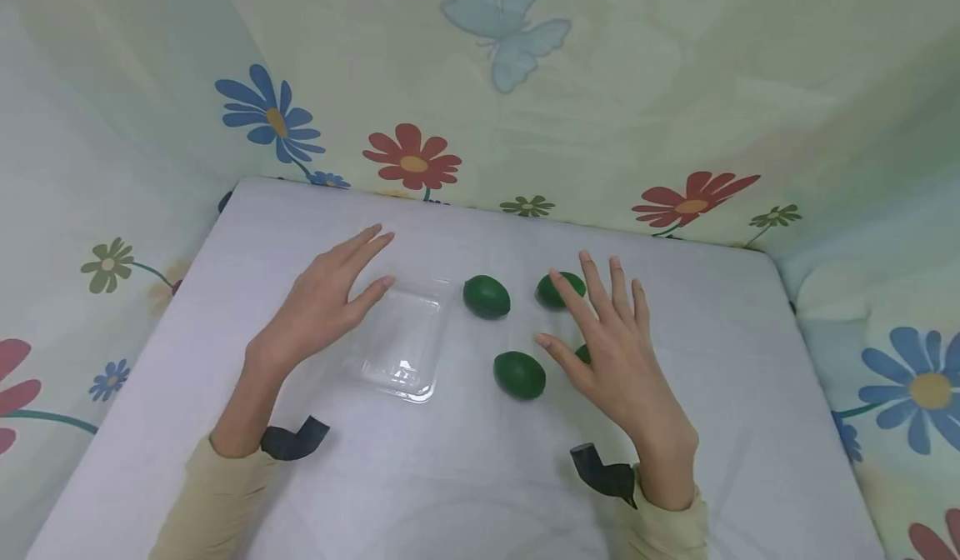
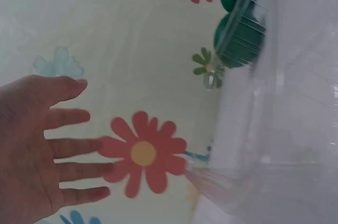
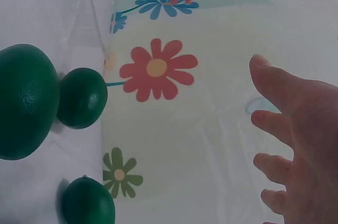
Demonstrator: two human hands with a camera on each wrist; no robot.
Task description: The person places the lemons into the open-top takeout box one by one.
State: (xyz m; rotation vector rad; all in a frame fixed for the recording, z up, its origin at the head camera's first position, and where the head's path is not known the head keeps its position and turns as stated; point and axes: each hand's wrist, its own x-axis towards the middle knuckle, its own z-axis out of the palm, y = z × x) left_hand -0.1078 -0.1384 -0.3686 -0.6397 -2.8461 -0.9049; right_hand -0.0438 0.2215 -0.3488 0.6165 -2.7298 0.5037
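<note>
Apart, the left hand (image 1: 318,297) and right hand (image 1: 618,360) hover, fingers spread, near a tray (image 1: 405,335) and green fruits (image 1: 520,375).

We see soft, slightly dim light, bright glare toward the near end of the clear tray (image 1: 405,335), faint shadows beside the green fruits (image 3: 83,98), and hazy wrist views.

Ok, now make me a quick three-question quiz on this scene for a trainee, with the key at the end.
1. How many green fruits show in the head view, counting the one mostly hidden by the right hand?
2. Fill in: the clear plastic tray is nearer the person's ___ hand.
3. True or false: all the green fruits lie inside the tray.

Key:
1. Four.
2. Left; the left hand is beside it.
3. False; they lie on the table, outside it.
</note>
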